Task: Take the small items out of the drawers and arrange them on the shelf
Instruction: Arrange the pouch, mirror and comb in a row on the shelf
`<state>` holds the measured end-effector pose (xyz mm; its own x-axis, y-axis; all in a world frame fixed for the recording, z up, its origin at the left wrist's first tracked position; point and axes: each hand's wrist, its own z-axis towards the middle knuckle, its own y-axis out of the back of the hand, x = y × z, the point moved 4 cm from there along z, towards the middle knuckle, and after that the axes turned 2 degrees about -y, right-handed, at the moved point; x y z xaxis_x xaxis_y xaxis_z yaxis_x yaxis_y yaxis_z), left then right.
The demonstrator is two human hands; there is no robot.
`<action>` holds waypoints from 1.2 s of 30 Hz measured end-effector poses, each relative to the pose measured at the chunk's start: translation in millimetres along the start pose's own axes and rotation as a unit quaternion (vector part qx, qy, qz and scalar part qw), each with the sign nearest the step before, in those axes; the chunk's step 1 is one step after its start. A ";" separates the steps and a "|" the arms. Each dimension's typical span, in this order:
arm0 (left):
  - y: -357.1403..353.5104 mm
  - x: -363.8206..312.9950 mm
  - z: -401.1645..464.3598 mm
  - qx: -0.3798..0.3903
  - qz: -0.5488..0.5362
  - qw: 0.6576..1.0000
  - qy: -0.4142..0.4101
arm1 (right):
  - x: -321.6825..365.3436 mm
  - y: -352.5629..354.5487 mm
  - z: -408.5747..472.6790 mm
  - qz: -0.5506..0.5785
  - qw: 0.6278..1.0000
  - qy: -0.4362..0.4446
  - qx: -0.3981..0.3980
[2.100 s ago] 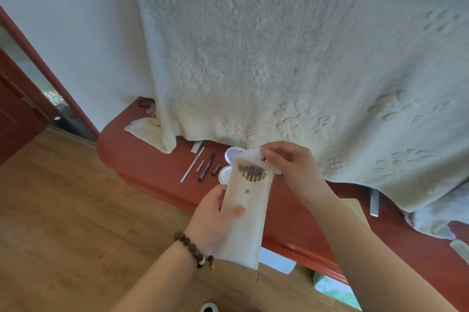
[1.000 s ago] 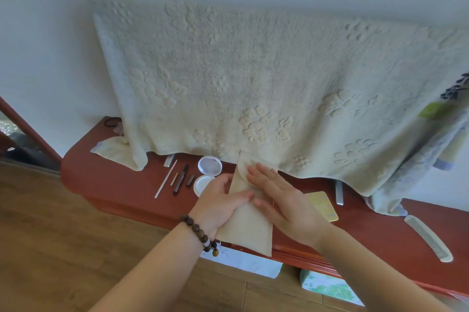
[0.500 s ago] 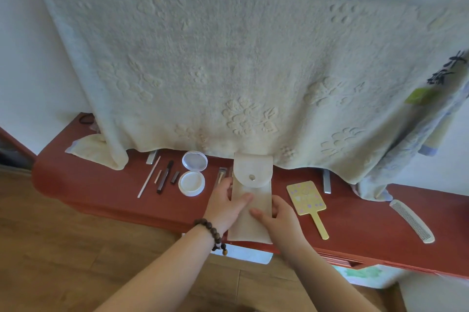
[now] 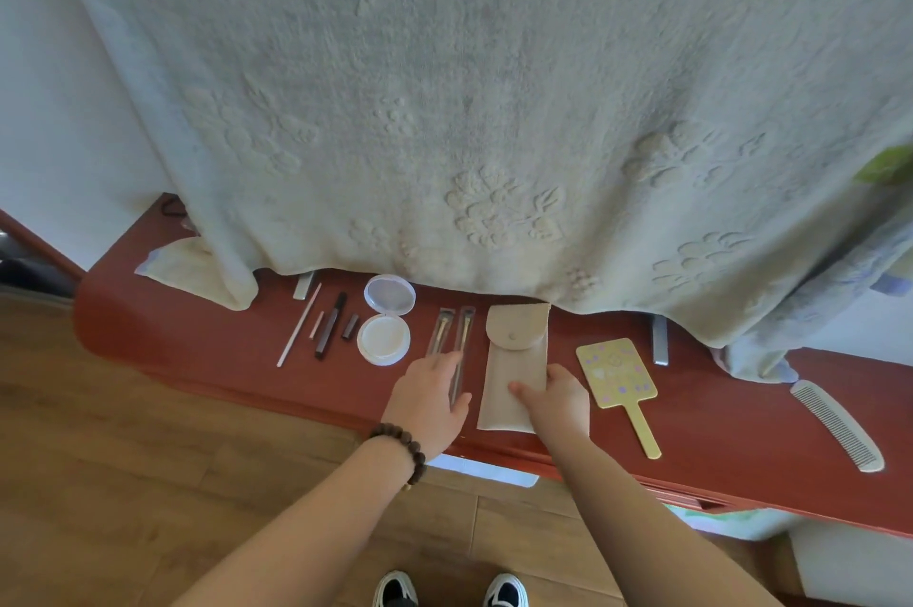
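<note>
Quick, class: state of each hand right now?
Left hand: open, fingers resting on the packaged brushes.
Right hand: open, pressing the beige pouch.

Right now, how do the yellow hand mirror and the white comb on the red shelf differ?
The hand mirror is yellow with a wide square head and a thin handle; the comb is white, long and narrow, with teeth along one edge. The mirror lies just right of the beige pouch, near the right hand; the comb lies farther right, away from both hands. Both lie flat on the shelf, angled alike.
</note>
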<state>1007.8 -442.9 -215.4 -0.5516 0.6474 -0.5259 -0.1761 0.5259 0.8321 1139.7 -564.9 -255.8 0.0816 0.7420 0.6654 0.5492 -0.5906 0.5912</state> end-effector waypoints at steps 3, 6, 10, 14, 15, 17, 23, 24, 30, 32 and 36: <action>-1.5 3.7 0.5 -0.005 0.008 1.000 -0.001 | 1.3 0.3 -3.6 -0.169 0.982 0.061 -0.057; -1.4 8.1 0.4 -0.020 0.004 1.000 0.004 | 2.6 -8.4 -11.8 -0.286 0.939 0.189 -0.032; -0.9 13.0 -1.1 -0.035 -0.004 0.999 0.001 | -15.4 -36.8 -18.8 -0.393 0.879 0.260 0.073; -3.0 14.7 -0.7 -0.041 0.009 0.999 -0.009 | -18.8 -49.3 -13.1 -0.407 0.873 0.257 0.078; -4.8 14.3 0.3 -0.040 0.012 0.999 -0.011 | -14.1 -48.2 -14.2 -0.405 0.875 0.253 0.084; -8.7 11.9 2.7 -0.036 0.020 0.999 -0.011 | -6.7 -41.4 -16.0 -0.392 0.880 0.252 0.092; -22.6 -14.6 9.9 0.001 0.088 0.993 -0.075 | -35.7 42.1 8.5 -0.348 0.916 0.197 -0.039; -27.9 -19.9 10.3 0.021 0.105 0.990 -0.094 | -47.0 53.0 14.1 -0.367 0.912 0.178 -0.038; -67.2 -33.1 11.2 0.163 0.151 0.967 -0.124 | -77.6 53.3 21.0 -0.404 0.902 0.152 0.017; -73.5 -32.9 11.4 0.193 0.162 0.961 -0.112 | -75.7 46.0 19.9 -0.396 0.909 0.131 0.003; -75.9 -37.3 14.1 0.210 0.164 0.959 -0.098 | -59.5 22.9 15.7 -0.358 0.930 0.085 -0.006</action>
<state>1053.3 -499.2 -261.4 -0.3501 0.8855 -0.3055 0.3468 0.4255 0.8359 1160.4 -617.6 -289.1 -0.4354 0.8858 0.1605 0.4025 0.0321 0.9148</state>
